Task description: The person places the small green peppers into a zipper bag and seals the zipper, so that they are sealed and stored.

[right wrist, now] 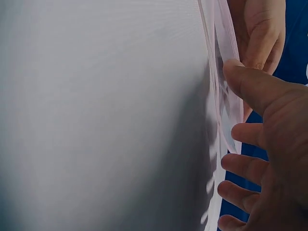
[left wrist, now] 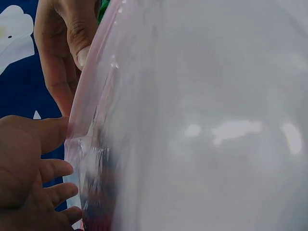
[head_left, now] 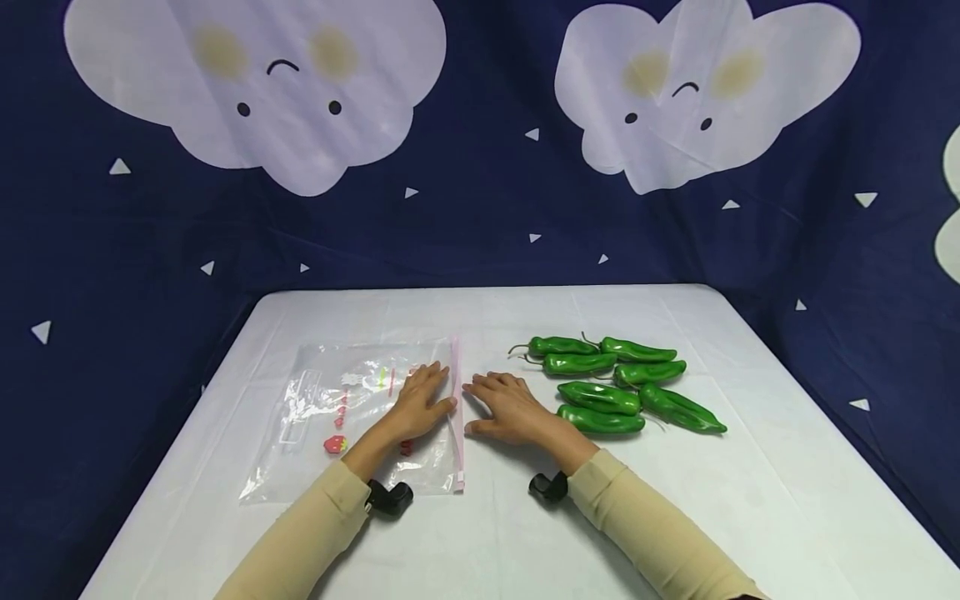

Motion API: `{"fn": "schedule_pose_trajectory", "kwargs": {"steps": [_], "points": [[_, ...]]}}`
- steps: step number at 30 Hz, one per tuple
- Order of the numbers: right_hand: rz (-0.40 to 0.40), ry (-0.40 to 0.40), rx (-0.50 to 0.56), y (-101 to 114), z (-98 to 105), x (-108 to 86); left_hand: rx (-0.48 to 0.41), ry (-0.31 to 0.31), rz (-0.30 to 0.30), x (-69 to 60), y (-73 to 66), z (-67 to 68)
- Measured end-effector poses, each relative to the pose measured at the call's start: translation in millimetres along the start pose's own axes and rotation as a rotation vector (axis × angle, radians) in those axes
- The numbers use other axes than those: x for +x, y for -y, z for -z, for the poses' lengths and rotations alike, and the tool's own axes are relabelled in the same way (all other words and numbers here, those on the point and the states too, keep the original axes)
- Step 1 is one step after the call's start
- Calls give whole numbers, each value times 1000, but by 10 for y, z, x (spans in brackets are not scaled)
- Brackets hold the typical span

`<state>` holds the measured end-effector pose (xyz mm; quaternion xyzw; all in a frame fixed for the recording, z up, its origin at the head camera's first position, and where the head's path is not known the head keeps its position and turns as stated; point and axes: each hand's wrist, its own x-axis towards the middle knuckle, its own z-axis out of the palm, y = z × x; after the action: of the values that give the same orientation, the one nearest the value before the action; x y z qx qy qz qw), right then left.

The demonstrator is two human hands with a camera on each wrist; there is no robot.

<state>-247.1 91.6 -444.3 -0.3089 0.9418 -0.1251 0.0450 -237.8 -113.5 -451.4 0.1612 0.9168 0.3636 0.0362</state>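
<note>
A clear plastic zip bag (head_left: 288,467) with red printed pictures lies flat on the table, its pink zip edge (head_left: 457,367) facing right. On the bag, close to that edge, rests my left hand (head_left: 420,407), fingers fairly straight. My right hand (head_left: 513,410) lies palm down just right of the pink edge, its fingers spread and relaxed. In the left wrist view the bag's pink edge (left wrist: 89,96) passes beside the left fingers. The right wrist view has the right thumb near the same edge (right wrist: 231,43); contact is hard to tell.
Several long green peppers (head_left: 600,397) with stems lie grouped on the white table (head_left: 750,517), right of the right hand. Behind the table hangs a dark blue cloth (head_left: 480,242) with clouds and small triangles. Black wrist cameras (head_left: 392,498) sit under both wrists.
</note>
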Motion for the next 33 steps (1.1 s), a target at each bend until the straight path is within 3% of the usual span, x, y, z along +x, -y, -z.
{"fn": "schedule_pose_trajectory", "kwargs": {"steps": [17,27,33], "points": [[-6,23,3,52,-46,63,-23,-27,-57,-27,50,-6],[8,29,-8,72,-53,69,-35,35,-43,-42,56,43],[-1,44,-28,83,-58,70,8,71,-37,-49,46,74]]}}
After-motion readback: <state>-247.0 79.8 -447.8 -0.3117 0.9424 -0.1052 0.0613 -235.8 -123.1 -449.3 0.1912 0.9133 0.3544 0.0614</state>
